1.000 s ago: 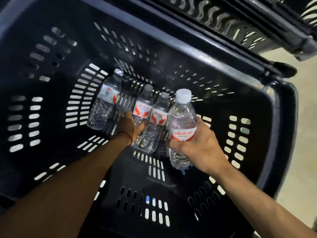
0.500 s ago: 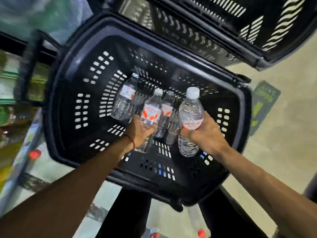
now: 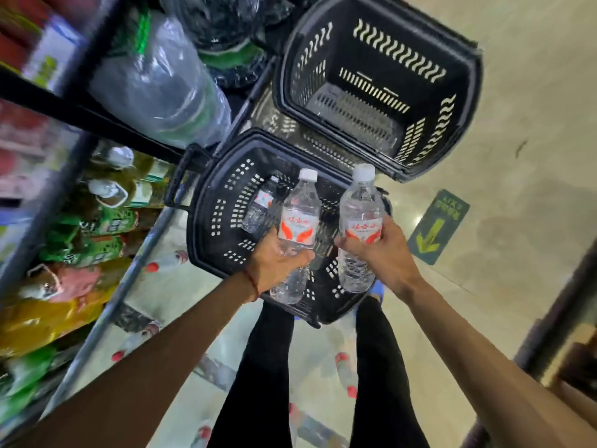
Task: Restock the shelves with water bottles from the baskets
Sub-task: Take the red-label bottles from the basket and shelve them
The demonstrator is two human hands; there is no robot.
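My left hand (image 3: 277, 266) grips a clear water bottle (image 3: 299, 221) with a white cap and a red-and-white label, held upright above the near black basket (image 3: 210, 221). A second, matching water bottle (image 3: 360, 221) stands upright in the grip of my right hand (image 3: 381, 253), over the basket's right side. One more bottle (image 3: 261, 205) lies on the basket floor at the left. The shelves (image 3: 64, 202) run along the left, blurred, stocked with green and yellow packs.
A second black basket (image 3: 452, 101) with nothing visible in it sits beyond the first. A wrapped bundle of large bottles (image 3: 158, 82) lies on the upper shelf. Red-capped bottles (image 3: 344, 367) lie on the floor by my legs. A green arrow sticker (image 3: 436, 227) marks the floor at right.
Both hands have lifted their bottles up out of the basket. The view has pulled back and up, bringing the shelves, the second basket and the floor into sight.
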